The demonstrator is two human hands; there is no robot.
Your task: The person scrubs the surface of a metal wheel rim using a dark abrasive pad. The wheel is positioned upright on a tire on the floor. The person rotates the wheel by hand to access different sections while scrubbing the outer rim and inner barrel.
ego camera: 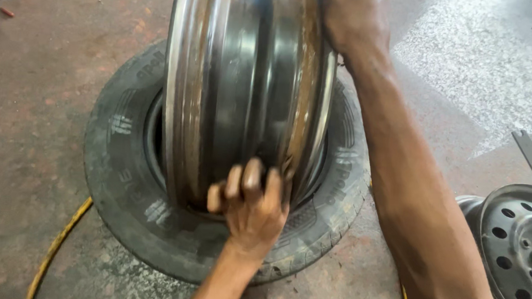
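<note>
The steel rim [244, 94] stands on edge, its bottom sitting in the hole of a tyre [119, 178] lying flat on the floor [32, 95]. Left hand [252, 206] curls its fingers around the rim's bottom edge, right hand [353, 20] clamps the top. 1 more wheel [518, 251] lies off right, yellow hose [54, 247] nearby.

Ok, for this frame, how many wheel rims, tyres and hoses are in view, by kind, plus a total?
Steel wheel rims: 2, one upright rim gripped by the left hand and right hand, and one flat rim at the right edge
Tyres: 1, the black tyre lying on the floor
Hoses: 1, the yellow hose
Total: 4
</note>
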